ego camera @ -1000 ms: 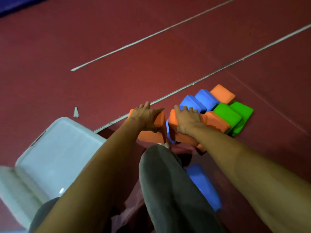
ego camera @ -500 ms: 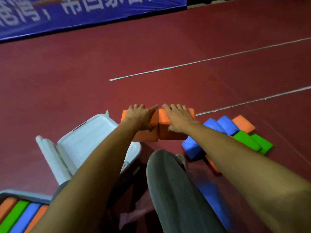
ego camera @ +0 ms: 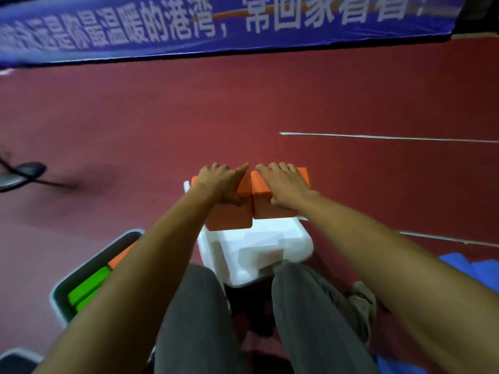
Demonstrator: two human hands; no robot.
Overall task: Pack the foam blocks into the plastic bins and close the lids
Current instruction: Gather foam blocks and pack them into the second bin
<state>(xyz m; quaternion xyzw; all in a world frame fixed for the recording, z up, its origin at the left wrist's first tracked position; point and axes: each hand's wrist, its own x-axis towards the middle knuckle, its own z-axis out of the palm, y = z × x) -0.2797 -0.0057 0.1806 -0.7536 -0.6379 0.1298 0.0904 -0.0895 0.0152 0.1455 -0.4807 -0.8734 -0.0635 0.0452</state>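
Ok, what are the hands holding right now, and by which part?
The left hand grips the left orange block and the right hand grips the right orange block, each over its top edge, thumb on the near face.

Dim indoor light here, and the red floor (ego camera: 351,90) falls darker toward its left edge, where a soft shadow pools. The white plastic bin (ego camera: 256,247) glares, its detail washed flat. The banner (ego camera: 216,22) lettering smears sideways with motion blur. Sharpest are the left hand (ego camera: 218,182) on the left orange block (ego camera: 229,218) and the right hand (ego camera: 283,184) on the right orange block (ego camera: 280,213). Wide-angle stretch swells the forearms toward the lower corners.
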